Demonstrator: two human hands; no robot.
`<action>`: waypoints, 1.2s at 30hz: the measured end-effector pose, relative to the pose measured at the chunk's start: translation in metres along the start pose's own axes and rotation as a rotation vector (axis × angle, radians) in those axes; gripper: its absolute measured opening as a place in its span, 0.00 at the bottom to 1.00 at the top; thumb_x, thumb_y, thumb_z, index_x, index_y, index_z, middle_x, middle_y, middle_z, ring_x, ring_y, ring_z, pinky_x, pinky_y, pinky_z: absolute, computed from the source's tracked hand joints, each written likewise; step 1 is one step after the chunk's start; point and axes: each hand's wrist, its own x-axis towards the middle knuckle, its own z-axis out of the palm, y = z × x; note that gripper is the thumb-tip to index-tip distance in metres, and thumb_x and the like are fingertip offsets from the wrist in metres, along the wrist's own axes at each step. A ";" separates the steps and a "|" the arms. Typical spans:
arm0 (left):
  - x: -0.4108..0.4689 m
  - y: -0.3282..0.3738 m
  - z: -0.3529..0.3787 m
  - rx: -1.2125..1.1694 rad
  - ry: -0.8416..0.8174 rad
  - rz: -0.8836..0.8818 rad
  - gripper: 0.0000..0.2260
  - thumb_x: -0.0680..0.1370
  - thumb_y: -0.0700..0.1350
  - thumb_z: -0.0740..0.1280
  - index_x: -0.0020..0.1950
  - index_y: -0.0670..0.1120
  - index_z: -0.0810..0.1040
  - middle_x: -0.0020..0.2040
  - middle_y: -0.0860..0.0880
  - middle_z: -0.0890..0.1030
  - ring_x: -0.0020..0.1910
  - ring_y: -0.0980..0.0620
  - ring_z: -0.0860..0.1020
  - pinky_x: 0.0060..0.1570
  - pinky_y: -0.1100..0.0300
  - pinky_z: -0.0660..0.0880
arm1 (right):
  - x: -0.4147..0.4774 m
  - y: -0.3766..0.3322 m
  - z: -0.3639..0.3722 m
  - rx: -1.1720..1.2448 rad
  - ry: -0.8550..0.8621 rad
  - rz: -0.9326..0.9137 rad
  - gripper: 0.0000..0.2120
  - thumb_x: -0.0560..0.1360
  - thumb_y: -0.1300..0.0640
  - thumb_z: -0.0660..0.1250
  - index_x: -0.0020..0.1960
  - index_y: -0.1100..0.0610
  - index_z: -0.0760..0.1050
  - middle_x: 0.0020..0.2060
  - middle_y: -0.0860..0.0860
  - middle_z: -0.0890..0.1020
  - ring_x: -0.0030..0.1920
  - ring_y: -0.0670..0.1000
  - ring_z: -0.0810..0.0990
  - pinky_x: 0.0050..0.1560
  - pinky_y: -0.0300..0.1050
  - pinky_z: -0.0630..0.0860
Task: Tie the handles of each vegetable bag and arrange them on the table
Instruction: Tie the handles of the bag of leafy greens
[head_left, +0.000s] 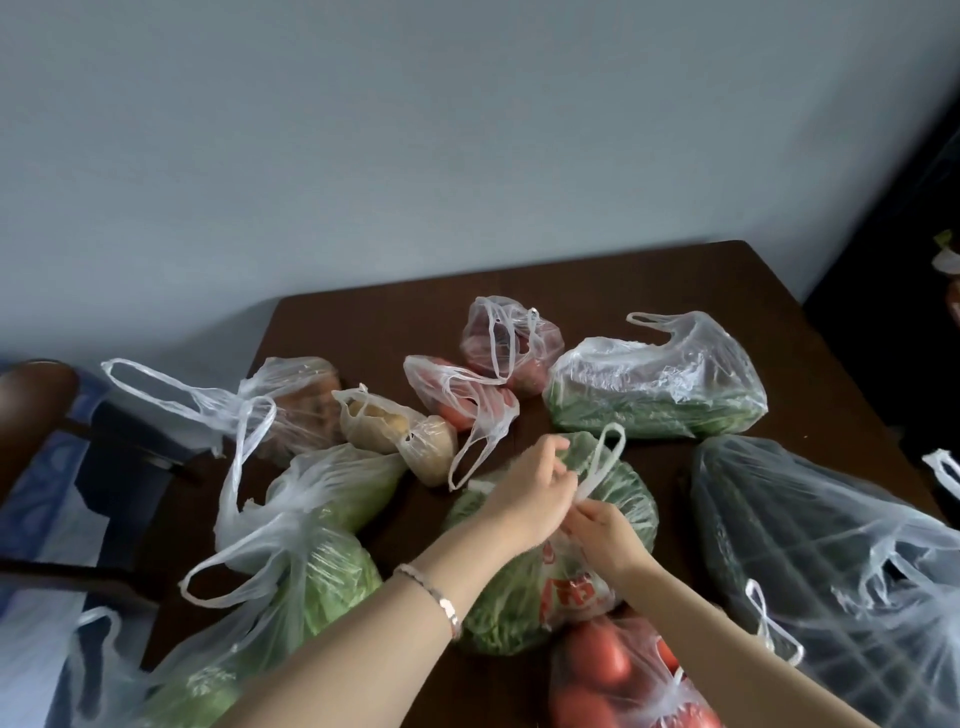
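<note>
A brown counter (649, 280) is covered with thin see-through bags. At the far side lie a bag of red things (511, 343) and a long bag of green beans (654, 389). A bit nearer are another red bag (462, 400), a potato bag (395, 431) and an orange-brown bag (296, 400). A big leafy bag (311, 571) sits on the near left. A big dark bag (831, 545) fills the right side. A tomato bag (623, 675) lies at the near edge and touches the cabbage bag. A chair (36, 395) stands off to the left.

The cabbage bag (519, 613) is in the middle of the counter, close in front of the person, with red print on it. Its long way runs from near to far, leaning a little to the right. One handle (605, 457) stands up as a loop and points to the far side.

Both arms reach in from the near edge and meet on top of this bag. The right hand (602, 535) pinches the bottom of the handle with its fingers (587, 512). The left hand (530, 493) is just beside it, with a bracelet (431, 597) on the wrist. Its fingers (558, 452) are curled over the top of the bag, but they are blurry, so I cannot tell if they hold anything.
</note>
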 end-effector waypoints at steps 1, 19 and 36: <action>-0.003 -0.009 0.005 0.150 0.007 0.030 0.17 0.81 0.50 0.52 0.69 0.47 0.63 0.61 0.48 0.73 0.60 0.49 0.72 0.56 0.56 0.70 | -0.002 -0.002 0.000 0.039 -0.002 0.008 0.18 0.78 0.62 0.58 0.29 0.58 0.70 0.18 0.45 0.71 0.25 0.45 0.69 0.29 0.39 0.65; -0.003 -0.038 0.027 -0.031 0.199 -0.023 0.10 0.77 0.44 0.64 0.46 0.40 0.83 0.47 0.44 0.78 0.44 0.51 0.75 0.42 0.64 0.65 | 0.008 -0.006 0.000 0.091 0.392 0.142 0.14 0.67 0.56 0.75 0.45 0.58 0.73 0.31 0.50 0.78 0.29 0.47 0.75 0.29 0.39 0.70; -0.002 -0.044 0.016 -0.107 0.064 -0.104 0.12 0.77 0.47 0.65 0.58 0.43 0.79 0.55 0.45 0.81 0.56 0.48 0.78 0.51 0.62 0.69 | 0.001 -0.003 -0.016 -0.711 -0.036 -0.335 0.10 0.75 0.64 0.62 0.53 0.64 0.79 0.49 0.59 0.75 0.48 0.56 0.77 0.48 0.41 0.69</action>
